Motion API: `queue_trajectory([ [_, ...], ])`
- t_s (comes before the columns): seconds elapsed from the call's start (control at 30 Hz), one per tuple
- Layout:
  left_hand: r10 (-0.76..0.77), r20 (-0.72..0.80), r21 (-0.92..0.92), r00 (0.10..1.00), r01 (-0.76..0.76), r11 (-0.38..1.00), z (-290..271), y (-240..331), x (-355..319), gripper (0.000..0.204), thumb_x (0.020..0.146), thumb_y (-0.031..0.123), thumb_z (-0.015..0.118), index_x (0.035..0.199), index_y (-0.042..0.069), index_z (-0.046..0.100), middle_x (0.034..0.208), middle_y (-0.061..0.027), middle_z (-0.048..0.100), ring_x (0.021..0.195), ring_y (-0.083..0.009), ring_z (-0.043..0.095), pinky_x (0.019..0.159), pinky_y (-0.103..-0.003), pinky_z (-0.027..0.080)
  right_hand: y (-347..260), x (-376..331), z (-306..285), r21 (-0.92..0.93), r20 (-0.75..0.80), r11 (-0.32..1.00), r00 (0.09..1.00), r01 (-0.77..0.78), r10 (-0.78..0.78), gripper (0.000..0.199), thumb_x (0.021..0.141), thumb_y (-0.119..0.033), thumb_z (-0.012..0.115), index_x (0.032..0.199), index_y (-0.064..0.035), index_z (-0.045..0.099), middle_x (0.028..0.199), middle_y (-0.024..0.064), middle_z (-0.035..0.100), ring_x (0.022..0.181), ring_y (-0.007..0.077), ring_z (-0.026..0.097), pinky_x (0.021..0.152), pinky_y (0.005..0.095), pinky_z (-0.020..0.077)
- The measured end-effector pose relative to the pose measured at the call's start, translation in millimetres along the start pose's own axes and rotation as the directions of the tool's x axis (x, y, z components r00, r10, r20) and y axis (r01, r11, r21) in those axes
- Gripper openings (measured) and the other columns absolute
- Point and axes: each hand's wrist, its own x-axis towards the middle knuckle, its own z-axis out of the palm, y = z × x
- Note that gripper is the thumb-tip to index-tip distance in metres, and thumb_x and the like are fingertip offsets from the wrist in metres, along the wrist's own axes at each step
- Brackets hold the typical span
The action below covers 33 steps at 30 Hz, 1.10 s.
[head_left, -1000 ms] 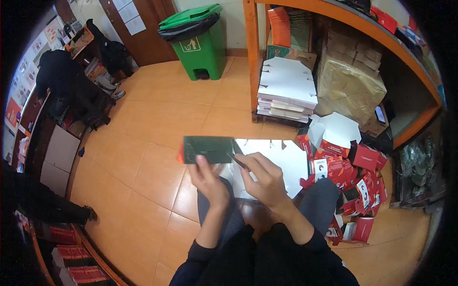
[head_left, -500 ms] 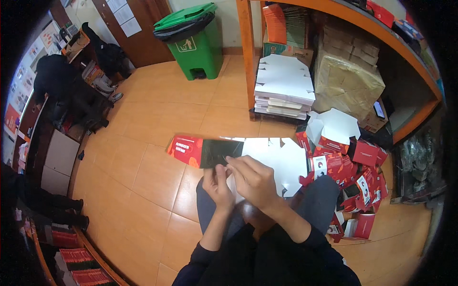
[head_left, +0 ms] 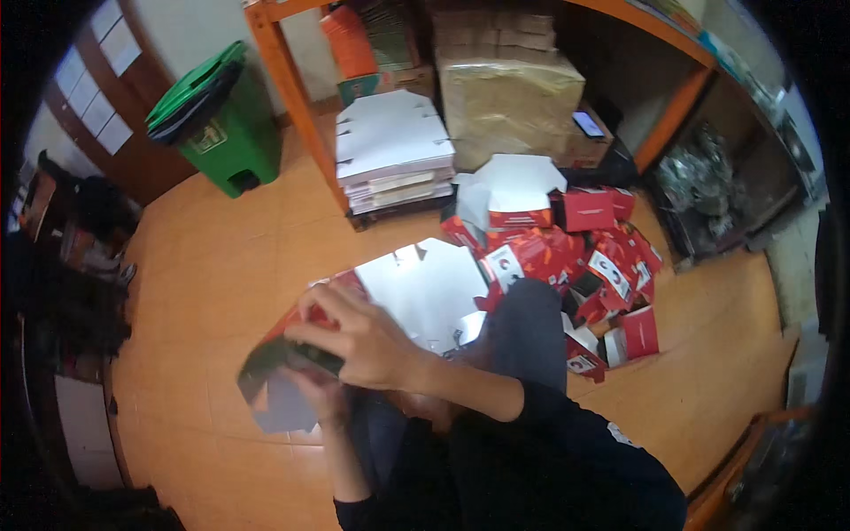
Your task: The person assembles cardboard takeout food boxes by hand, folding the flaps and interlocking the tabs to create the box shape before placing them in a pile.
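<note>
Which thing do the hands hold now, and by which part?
A red and dark green carton: the right hand holds it near its right end; the left hand is lower, its contact too blurred to tell.

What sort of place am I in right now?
Probably a packing room or small workshop. A heap of red boxes lies on the floor, with a stack of white card and a large wrapped package behind it.
</note>
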Motion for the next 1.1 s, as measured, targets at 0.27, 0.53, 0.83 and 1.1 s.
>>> queue_trajectory([
  [0.27, 0.121, -0.391, 0.313, 0.913, 0.008, 0.950, 11, 25, 4, 0.037, 0.095, 0.018, 0.061, 0.121, -0.007, 0.054, 0.119, -0.0167, 0.060, 0.106, -0.0239, 0.060, 0.093, -0.034, 0.050, 15, -16, 14, 0.863, 0.138, 0.379, 0.877, -0.334, 0.459, 0.019, 0.099, -0.016, 0.050, 0.108, -0.0027, 0.060, 0.090, 0.0049, 0.056, 0.086, 0.0085, 0.054, 0.078, 0.0277, 0.0446],
  [0.53, 0.408, -0.288, 0.846, 0.867, 0.031, 0.532, 12, 8, -4, 0.032, 0.099, 0.024, 0.055, 0.101, -0.008, 0.057, 0.106, -0.0202, 0.062, 0.093, -0.0190, 0.060, 0.079, -0.029, 0.049, 7, -30, 17, 0.014, -0.168, 0.989, 0.975, 0.147, -0.143, 0.039, 0.075, 0.004, 0.062, 0.114, 0.0061, 0.061, 0.092, 0.0109, 0.055, 0.084, 0.0253, 0.061, 0.068, 0.0315, 0.0531],
  [0.83, 0.204, -0.358, 0.532, 0.911, 0.019, 0.846, 29, -1, -9, 0.040, 0.100, 0.030, 0.053, 0.081, -0.004, 0.054, 0.079, -0.0090, 0.060, 0.073, -0.0130, 0.057, 0.063, -0.026, 0.045, -1, -40, 24, 0.068, -0.148, 0.997, 0.989, 0.022, -0.012, 0.026, 0.078, -0.004, 0.066, 0.103, 0.0055, 0.063, 0.089, 0.0110, 0.063, 0.083, 0.0245, 0.065, 0.069, 0.0302, 0.0549],
  [1.1, 0.180, 0.271, 0.919, 0.946, -0.310, 0.244, 14, 2, -19, 0.031, 0.099, 0.022, 0.054, 0.081, -0.004, 0.050, 0.083, -0.0138, 0.059, 0.069, -0.0182, 0.058, 0.062, -0.030, 0.045, -15, -30, 15, 0.068, -0.010, 0.980, 0.982, -0.187, 0.188, 0.052, 0.083, -0.014, 0.067, 0.130, 0.0013, 0.049, 0.136, 0.0205, 0.040, 0.120, 0.0359, 0.051, 0.094, 0.0397, 0.0478],
])
